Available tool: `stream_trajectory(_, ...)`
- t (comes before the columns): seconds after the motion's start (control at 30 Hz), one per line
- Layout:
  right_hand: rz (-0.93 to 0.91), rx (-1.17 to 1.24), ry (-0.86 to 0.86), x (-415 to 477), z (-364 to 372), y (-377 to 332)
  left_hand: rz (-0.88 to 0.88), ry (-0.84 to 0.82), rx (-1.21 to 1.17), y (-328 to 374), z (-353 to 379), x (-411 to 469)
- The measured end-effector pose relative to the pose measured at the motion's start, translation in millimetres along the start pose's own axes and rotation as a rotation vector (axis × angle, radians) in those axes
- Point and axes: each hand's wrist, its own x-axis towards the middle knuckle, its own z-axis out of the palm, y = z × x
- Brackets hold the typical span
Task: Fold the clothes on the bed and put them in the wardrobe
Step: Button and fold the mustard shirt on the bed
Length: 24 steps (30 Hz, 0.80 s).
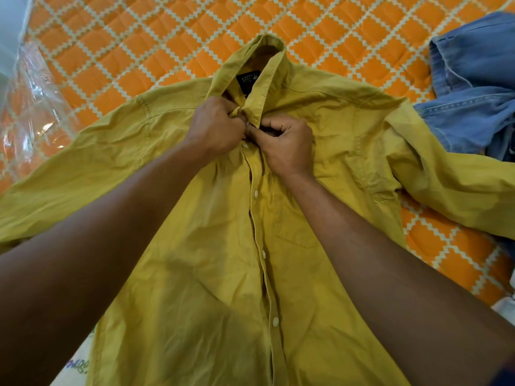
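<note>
Both hands [250,132] pinch crumpled yellow cotton shirt [223,246] collar, probably buttoning.

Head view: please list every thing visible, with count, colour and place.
shirt: one, mustard yellow, spread front up, centre
buttons: at least four, white, down the shirt front
denim garment: one, blue, crumpled at upper right
bed cover: one, orange with white lattice, under the clothes
plastic sheet: one, clear, left edge
left hand and right hand: two, bare, pinching the shirt front below the collar
</note>
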Motion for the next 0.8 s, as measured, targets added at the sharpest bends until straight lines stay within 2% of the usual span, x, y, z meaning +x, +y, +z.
stream_trajectory(0.33, 0.048, 0.015, 0.001, -0.7, 2.2, 4.0, -0.192, -0.044, -0.345, -4.3, -0.8, 2.9)
stream_trajectory(0.53, 0.030, 0.022, 0.016, -3.7, 1.1, -1.4, -0.147, -0.009, -0.340, -7.6, -5.4, 3.8)
stream_trajectory(0.67, 0.063, 0.042, 0.000, -3.7, 0.5, -3.7, -0.164, -0.067, -0.250, -3.4, -11.8, 7.6)
stream_trajectory(0.8, 0.081, 0.036, 0.009, -5.7, 0.6, -5.7, -0.238, -0.125, -0.310, 1.3, -14.9, 8.4)
